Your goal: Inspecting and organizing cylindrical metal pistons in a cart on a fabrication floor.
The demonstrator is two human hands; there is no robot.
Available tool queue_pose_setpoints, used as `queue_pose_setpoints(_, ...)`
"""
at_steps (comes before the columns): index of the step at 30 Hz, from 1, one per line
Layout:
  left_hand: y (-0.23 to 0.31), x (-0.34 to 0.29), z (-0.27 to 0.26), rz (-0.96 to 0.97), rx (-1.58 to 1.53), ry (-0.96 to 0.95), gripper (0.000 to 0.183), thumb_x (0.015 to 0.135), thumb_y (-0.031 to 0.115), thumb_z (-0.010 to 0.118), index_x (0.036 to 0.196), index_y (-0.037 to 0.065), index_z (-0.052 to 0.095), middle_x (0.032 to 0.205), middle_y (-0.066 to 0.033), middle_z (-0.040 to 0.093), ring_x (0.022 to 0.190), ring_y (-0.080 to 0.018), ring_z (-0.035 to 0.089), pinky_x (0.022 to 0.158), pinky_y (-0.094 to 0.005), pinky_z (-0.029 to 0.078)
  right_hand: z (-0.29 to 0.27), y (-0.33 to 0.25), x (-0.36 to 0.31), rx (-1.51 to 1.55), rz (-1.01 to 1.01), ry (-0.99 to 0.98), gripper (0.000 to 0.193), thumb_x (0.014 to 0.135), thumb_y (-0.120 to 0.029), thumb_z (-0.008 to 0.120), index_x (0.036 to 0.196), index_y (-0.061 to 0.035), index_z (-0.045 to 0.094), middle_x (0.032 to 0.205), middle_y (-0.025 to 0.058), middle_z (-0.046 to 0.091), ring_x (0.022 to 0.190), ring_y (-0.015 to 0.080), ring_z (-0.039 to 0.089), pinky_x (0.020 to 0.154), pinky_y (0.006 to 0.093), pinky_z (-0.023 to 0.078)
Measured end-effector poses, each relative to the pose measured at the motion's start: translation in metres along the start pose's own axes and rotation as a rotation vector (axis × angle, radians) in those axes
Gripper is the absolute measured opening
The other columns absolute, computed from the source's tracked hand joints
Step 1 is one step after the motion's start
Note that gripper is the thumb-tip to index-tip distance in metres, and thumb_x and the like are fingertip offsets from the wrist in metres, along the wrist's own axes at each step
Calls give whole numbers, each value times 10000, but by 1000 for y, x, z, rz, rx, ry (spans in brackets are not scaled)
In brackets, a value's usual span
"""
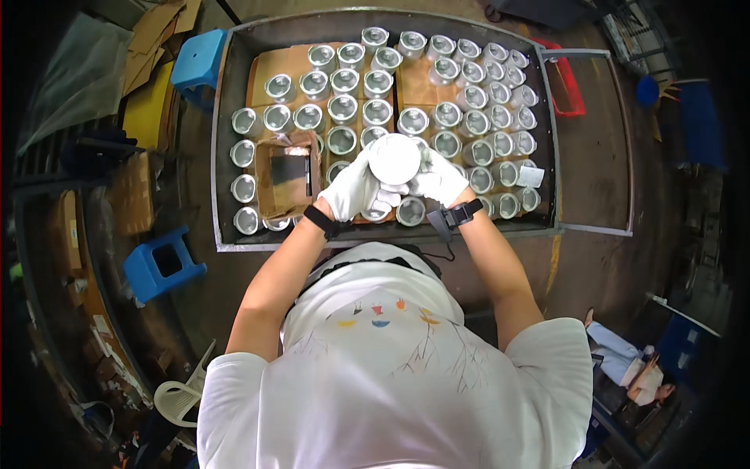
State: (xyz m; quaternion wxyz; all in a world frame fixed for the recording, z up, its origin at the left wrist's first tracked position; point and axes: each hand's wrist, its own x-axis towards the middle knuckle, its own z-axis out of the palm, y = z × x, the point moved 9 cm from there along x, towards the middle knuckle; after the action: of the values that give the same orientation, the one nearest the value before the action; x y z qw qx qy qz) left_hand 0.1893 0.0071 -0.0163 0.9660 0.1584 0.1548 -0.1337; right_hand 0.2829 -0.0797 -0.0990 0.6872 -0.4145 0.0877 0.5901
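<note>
Both of my hands wear white gloves and are raised over a metal-framed cart. Between them is a round, bright white cup-like piece (394, 159), its flat circular face turned up. My left hand (348, 189) closes on its left side, and my right hand (442, 180) grips the right side. Glare washes out the detail of the piece. Below and around the hands stand many shiny cylindrical metal cups (342, 109) in rows on cardboard sheets. Left of my left hand, an open cardboard box (273, 205) sits among the cups, with something dark inside.
The cart's raised rim (216, 156) surrounds the cups, and a metal handle frame (631, 180) juts out at right. A white paper slip (530, 177) lies on the right-hand cups. Blue stools (166, 264) and a pale chair (180, 400) stand left. Another person (625, 359) is at lower right.
</note>
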Motion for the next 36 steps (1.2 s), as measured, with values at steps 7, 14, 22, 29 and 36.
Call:
queue_pose_setpoints(7,1,-24,9,-41,145,43,648,992,639,382,1351,112,498,1007,-124,654,748,-217,628,640,-340,553,30,20,-19,132,48,-17,216,1048,-240,417,892,-146,532,619,-41,469,407,63,390,360,211,332)
queue_pose_setpoints(14,-3,-41,19,-128,1,-167,571,1052,481,358,1491,116,375,1413,-113,521,1181,-270,588,935,-386,540,39,4,-36,-75,-133,98,129,990,-164,491,1034,-95,590,733,-22,579,536,66,522,449,192,407)
queue_pose_setpoints(22,15,-44,17,103,-192,-97,590,1056,414,391,1491,19,343,1500,-166,435,1374,-312,436,1155,-480,335,112,-31,-66,-599,-484,-147,286,811,-83,565,1080,-7,628,879,25,654,679,78,599,598,221,492)
queue_pose_setpoints(29,43,-59,15,440,338,174,615,977,443,594,1428,60,431,1345,-140,566,1186,-277,601,971,-453,525,117,-22,-66,-565,-399,-123,326,856,-114,620,1169,-23,614,926,-25,635,756,31,545,674,202,459)
queue_pose_setpoints(36,36,-68,25,64,-114,-130,574,996,499,494,1397,90,469,1271,-156,611,1051,-328,656,710,-481,610,176,-57,-109,-1665,-1059,-77,177,845,-257,691,882,-85,673,808,67,630,791,214,628,684,353,489)
